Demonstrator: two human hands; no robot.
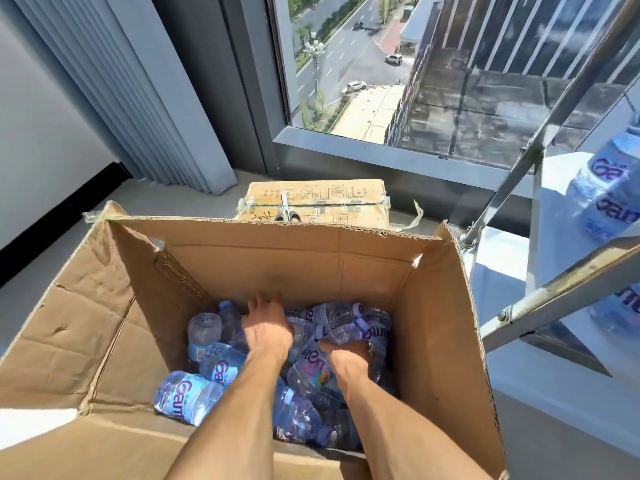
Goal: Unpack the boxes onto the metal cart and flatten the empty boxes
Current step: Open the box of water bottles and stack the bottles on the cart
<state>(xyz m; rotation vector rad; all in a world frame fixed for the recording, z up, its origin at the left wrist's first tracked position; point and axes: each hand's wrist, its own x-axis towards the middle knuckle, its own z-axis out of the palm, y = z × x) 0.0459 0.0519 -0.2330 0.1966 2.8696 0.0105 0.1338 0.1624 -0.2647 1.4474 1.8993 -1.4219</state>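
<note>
With left hand (266, 327) spread open on bottles (311, 368) at lower centre and right hand (346, 358) buried, grip unreadable, best to grasp firmly, lift clear of box (440, 323), carry to cart (554, 289) at right.

Bright daylight through the window (415, 64), hard sun outside. Glare washes the metal cart (554, 209) shelves near white; bottles on cart (609, 188) soft, slightly blurred. Open box (311, 258) interior falls into shade, far wall lit warm, bottom darker. Forearms throw shadow over the bottles in the box (194, 393). Wide-angle bending at the edges: curtain (114, 81) and cart rails lean. Centre reasonably sharp.
</note>
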